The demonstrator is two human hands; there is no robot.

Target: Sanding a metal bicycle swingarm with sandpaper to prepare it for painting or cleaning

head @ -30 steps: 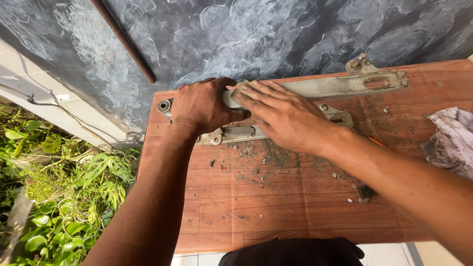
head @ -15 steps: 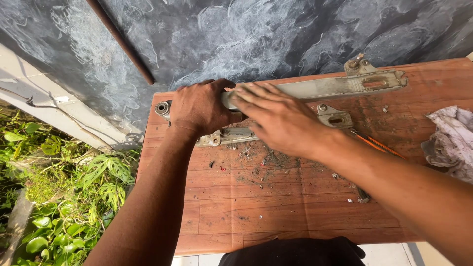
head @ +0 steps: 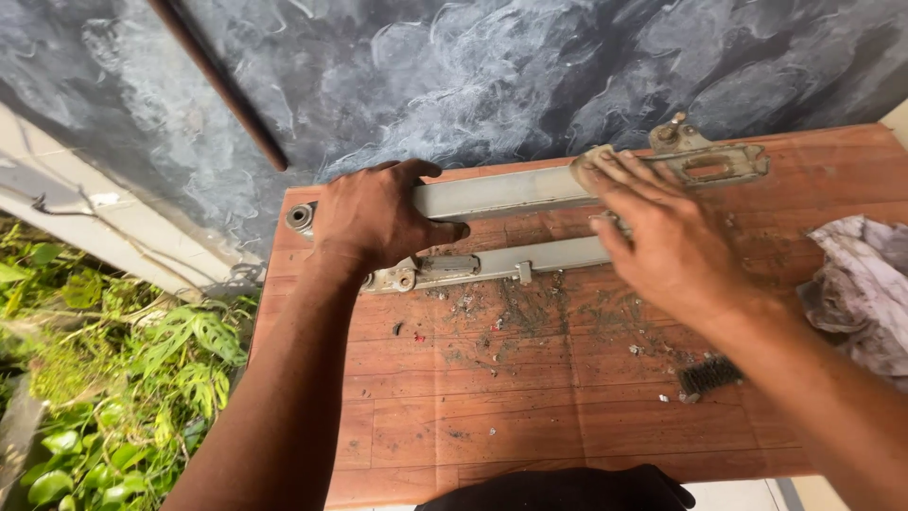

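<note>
**Two grey metal arms held on a wooden board**

Dark blue-grey marbled wall (head: 492,76): backdrop, behind the surface's far edge.

Reddish-brown wood-patterned surface (head: 530,416): carries all the items; strewn with dark grit and flakes near its middle.

Long grey metal swingarm beam with an end bracket (head: 511,194): lies along the far edge, its round bushed end at left; a matching second beam (head: 511,263) lies parallel, just nearer.

Crumpled pale stained rag (head: 865,284): at the right edge, apart from the beams.

Left hand (head: 378,222): fingers clenched over the far beam's left end, apparently pinning it steady; forearm stretched straight forward.

Right hand (head: 662,237): palm down, fingers extended flat and pressing a small worn abrasive-looking pad (head: 598,163) on the beam near the bracket.

Small dark wire brush (head: 709,376): lying loose beside the right wrist.
</note>
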